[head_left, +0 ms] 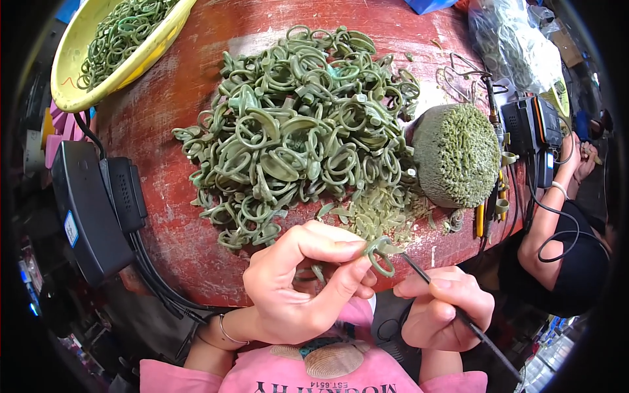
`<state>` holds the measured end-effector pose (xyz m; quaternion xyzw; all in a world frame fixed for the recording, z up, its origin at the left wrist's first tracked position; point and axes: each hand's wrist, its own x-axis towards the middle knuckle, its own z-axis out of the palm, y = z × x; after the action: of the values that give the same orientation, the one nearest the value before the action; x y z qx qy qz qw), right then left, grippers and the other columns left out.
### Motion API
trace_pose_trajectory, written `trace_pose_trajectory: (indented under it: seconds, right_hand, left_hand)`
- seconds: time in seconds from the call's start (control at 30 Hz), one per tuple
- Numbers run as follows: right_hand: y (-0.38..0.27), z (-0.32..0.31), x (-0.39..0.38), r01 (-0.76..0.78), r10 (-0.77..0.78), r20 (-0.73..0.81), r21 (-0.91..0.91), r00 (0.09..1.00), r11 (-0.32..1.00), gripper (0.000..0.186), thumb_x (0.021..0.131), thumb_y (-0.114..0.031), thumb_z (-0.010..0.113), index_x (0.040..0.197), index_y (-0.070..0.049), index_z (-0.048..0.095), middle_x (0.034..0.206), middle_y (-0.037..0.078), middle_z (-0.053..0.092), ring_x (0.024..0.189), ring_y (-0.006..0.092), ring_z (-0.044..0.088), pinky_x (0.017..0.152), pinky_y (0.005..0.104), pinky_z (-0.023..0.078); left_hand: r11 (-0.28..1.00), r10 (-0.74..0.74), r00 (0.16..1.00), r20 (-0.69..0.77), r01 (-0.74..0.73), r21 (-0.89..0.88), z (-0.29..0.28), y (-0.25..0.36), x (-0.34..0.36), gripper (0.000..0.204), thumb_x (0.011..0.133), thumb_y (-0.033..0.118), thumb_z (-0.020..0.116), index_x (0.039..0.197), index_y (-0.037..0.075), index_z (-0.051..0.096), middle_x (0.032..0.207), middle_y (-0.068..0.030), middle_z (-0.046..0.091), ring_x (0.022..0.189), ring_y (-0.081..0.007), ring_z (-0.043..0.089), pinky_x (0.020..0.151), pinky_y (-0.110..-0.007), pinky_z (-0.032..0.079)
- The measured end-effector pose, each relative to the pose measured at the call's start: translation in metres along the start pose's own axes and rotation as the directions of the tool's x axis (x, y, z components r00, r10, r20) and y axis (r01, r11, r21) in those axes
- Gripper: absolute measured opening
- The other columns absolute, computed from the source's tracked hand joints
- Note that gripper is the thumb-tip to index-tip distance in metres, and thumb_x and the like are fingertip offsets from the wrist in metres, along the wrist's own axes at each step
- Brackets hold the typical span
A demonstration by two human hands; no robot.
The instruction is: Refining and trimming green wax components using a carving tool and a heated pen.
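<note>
Between the thumb and fingers of my left hand [304,281], a small green ring [380,257] is pinched just above the table's near edge. A flat green tab shows on the ring's right side. My right hand [449,308] is closed round a thin, dark rod-shaped tool [468,321]. The tool slants up to the left, and its tip meets the tab or lies right beside it; I cannot tell which. Behind my hands a large heap of green rings [301,137] covers the middle of the table. Small pale-green flakes [375,211] are scattered in front of the heap.
A round green block [458,157] with a rough face stands right of the heap. A yellow basket [69,95] of rings sits far left on the red table [167,216]. Black devices [92,209] with cables flank both sides. Another person's arm [550,209] is at the right.
</note>
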<state>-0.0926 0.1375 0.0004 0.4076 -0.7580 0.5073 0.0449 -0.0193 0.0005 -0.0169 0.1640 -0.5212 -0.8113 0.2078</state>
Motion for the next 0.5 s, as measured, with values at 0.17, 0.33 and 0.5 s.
trace_pose_trajectory:
  seconds: [0.17,0.33,0.5]
  right_hand:
    - [-0.002,-0.001,0.002,-0.062,0.062,0.030,-0.014,0.998,0.998,0.024,0.094,-0.023,0.044,0.095,0.002,0.043,0.053,0.009,0.056,0.043,0.0130,0.052,0.045,0.0221,0.042]
    - [-0.002,-0.006,0.003,-0.096,0.096,-0.005,0.008,0.995,0.995,0.025,0.095,-0.023,0.042,0.093,0.002,0.043,0.049,0.009,0.054,0.041,0.0121,0.049,0.042,0.0211,0.037]
    - [0.001,-0.012,0.003,-0.196,0.202,0.045,-0.101,0.978,0.975,0.016,0.081,-0.006,0.061,0.092,0.003,0.054,0.063,0.010,0.062,0.048,0.0178,0.059,0.045,0.0254,0.048]
  left_hand:
    - [0.999,0.009,1.000,0.008,-0.009,0.030,0.000,0.000,0.001,0.014,0.079,-0.012,0.058,0.091,-0.007,0.053,0.092,-0.0187,0.059,0.072,-0.0155,0.063,0.059,-0.024,0.055]
    - [0.996,0.003,1.000,-0.022,-0.001,0.086,0.001,0.000,-0.001,0.016,0.075,-0.013,0.062,0.088,-0.007,0.055,0.091,-0.0191,0.060,0.071,-0.0145,0.063,0.057,-0.023,0.053]
    - [0.977,0.043,0.999,-0.014,-0.040,0.208,-0.001,-0.003,0.001,0.018,0.071,-0.010,0.067,0.085,-0.006,0.057,0.089,-0.0179,0.061,0.070,-0.0130,0.062,0.056,-0.021,0.050]
